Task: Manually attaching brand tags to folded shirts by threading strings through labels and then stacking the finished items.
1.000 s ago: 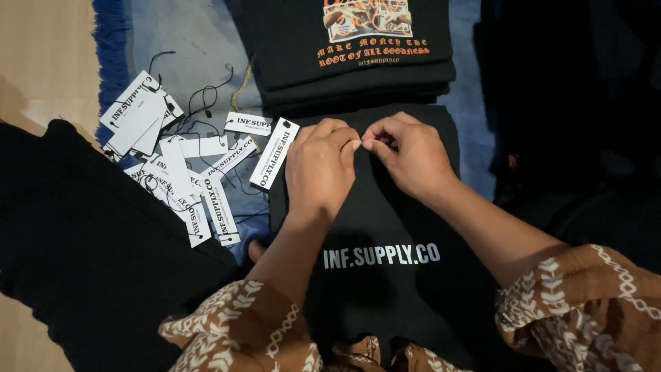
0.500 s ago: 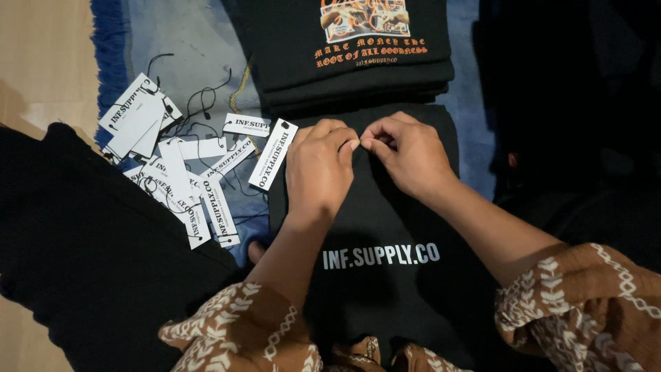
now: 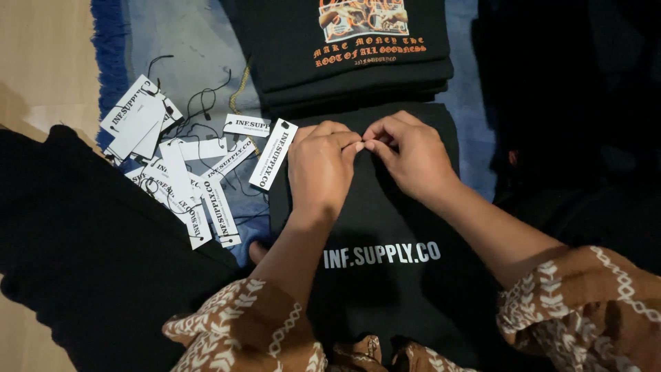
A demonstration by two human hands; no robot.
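A folded black shirt (image 3: 385, 227) with white lettering lies in front of me. My left hand (image 3: 320, 169) and my right hand (image 3: 410, 155) rest on its far edge, fingertips pinched together and touching at the collar. What the fingertips pinch is too small to make out. A white rectangular hang tag (image 3: 273, 153) with a black string lies right beside my left hand.
Several more white hang tags (image 3: 175, 165) with black strings are scattered to the left on a blue-grey rug (image 3: 186, 48). A stack of folded black shirts (image 3: 351, 55) with an orange print lies beyond my hands. Dark cloth (image 3: 89, 255) covers the lower left, more dark fabric the right.
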